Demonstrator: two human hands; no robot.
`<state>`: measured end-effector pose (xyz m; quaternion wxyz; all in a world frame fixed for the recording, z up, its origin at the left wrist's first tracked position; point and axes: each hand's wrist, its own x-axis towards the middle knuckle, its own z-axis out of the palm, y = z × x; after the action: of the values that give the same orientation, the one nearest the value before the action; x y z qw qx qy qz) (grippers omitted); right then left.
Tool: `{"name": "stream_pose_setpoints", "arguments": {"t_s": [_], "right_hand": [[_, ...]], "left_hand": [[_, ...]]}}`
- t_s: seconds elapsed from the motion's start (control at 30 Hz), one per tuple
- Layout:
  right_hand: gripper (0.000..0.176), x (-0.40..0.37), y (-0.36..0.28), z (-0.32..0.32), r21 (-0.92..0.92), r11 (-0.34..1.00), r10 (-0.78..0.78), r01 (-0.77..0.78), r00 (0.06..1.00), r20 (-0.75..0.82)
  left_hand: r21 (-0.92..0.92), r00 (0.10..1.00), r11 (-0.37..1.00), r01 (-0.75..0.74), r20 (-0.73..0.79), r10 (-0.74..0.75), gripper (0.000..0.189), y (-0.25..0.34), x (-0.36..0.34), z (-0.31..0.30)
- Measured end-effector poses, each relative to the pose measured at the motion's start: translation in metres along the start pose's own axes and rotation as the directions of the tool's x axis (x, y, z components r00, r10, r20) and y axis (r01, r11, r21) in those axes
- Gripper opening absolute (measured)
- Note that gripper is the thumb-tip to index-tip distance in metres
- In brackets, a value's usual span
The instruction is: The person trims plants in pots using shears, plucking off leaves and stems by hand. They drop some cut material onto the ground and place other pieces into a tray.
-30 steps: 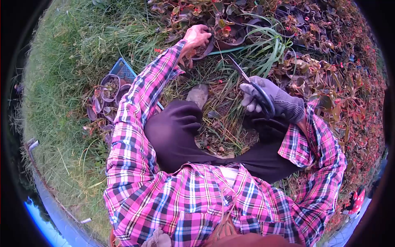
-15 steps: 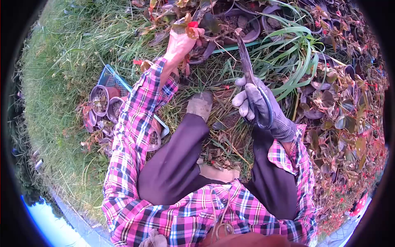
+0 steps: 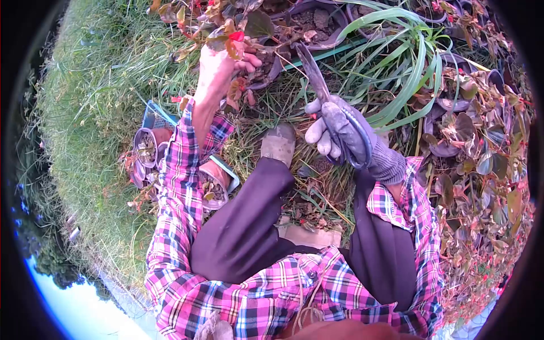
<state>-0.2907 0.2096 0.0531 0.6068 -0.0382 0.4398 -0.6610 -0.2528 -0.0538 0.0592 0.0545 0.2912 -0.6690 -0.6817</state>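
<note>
My bare left hand (image 3: pixel 217 71) is at the upper left of centre, its fingers curled among the stems of a begonia (image 3: pixel 259 24) with brownish leaves and a red flower (image 3: pixel 236 36). Leaves partly cover the fingers, so the exact grip is hidden. My right hand (image 3: pixel 345 133), in a grey glove, grips a pair of scissors (image 3: pixel 315 73). Their dark blades point up and left towards the plant, look nearly closed, and end just short of a purple pot (image 3: pixel 340 35) of dry soil.
A blue crate (image 3: pixel 156 115) with several potted plants (image 3: pixel 146 147) stands left of my knee. Long-bladed grass (image 3: pixel 416 62) grows right of the scissors. Wilted begonias in pots (image 3: pixel 462 133) crowd the right side. My shoe (image 3: pixel 278 144) is below the plant.
Both my hands have shifted left, and the scissor tips with them. The left hand stays among the begonia stems. The view has also moved slightly.
</note>
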Motion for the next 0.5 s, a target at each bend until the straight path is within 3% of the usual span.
{"name": "stream_pose_setpoints", "arguments": {"t_s": [0.03,0.1,0.13,0.17,0.2,0.23,0.27,0.3,0.37,0.43,0.47,0.5], "right_hand": [[0.039,0.0,0.006,-0.002,0.11,0.994,-0.034,0.026,0.997,0.067],[0.045,0.007,0.009,-0.008,0.248,0.969,-0.051,0.015,0.988,0.142],[0.046,0.009,0.007,-0.008,0.225,0.974,-0.056,0.023,0.989,0.139],[0.047,0.009,0.004,-0.011,0.2,0.979,-0.056,0.029,0.99,0.131],[0.05,0.014,0.007,-0.013,0.213,0.977,-0.05,0.021,0.99,0.134],[0.051,0.014,0.005,-0.01,0.209,0.978,-0.033,0.012,0.995,0.097],[0.051,0.014,0.004,-0.008,0.222,0.975,-0.013,-0.01,0.995,0.1],[0.052,0.016,0.003,-0.007,0.228,0.973,0.007,-0.03,0.995,0.104],[0.053,0.017,0.008,-0.013,0.316,0.949,-0.052,-0.012,0.979,0.196],[0.054,0.012,0.01,-0.017,0.367,0.93,-0.107,0.002,0.958,0.265],[0.056,0.014,0.01,-0.019,0.376,0.926,-0.134,0.015,0.948,0.291],[0.057,0.015,0.011,-0.019,0.385,0.922,-0.163,0.031,0.935,0.316]], "left_hand": [[-0.099,0.998,0.994,0.056,0.023,-0.054,0.024,0.002,-0.004,0.001],[0.229,0.938,0.935,0.273,0.152,-0.311,0.025,0.022,-0.019,0.012],[0.395,0.898,0.882,0.259,0.238,-0.37,0.023,0.021,-0.028,0.012],[0.486,0.924,0.852,0.195,0.202,-0.326,0.019,0.025,-0.041,0.027],[0.533,0.967,0.835,-0.136,0.253,-0.005,0.017,0.022,-0.047,0.039],[0.552,0.895,0.706,-0.444,0.32,0.313,0.016,0.019,-0.05,0.049],[0.581,0.647,0.351,-0.734,0.441,0.622,0.021,0.02,-0.039,0.057],[0.627,0.565,0.193,-0.755,0.472,0.677,0.018,0.026,-0.029,0.067],[0.825,0.605,-0.098,-0.557,0.484,0.633,0.018,0.015,0.002,0.075],[0.881,0.84,0.05,-0.47,0.429,0.333,0.025,0.026,0.012,0.073],[0.834,0.797,0.141,-0.533,0.44,0.413,0.013,0.031,0.013,0.069],[0.697,0.632,0.219,-0.683,0.414,0.655,0.01,0.021,0.019,0.064]]}}
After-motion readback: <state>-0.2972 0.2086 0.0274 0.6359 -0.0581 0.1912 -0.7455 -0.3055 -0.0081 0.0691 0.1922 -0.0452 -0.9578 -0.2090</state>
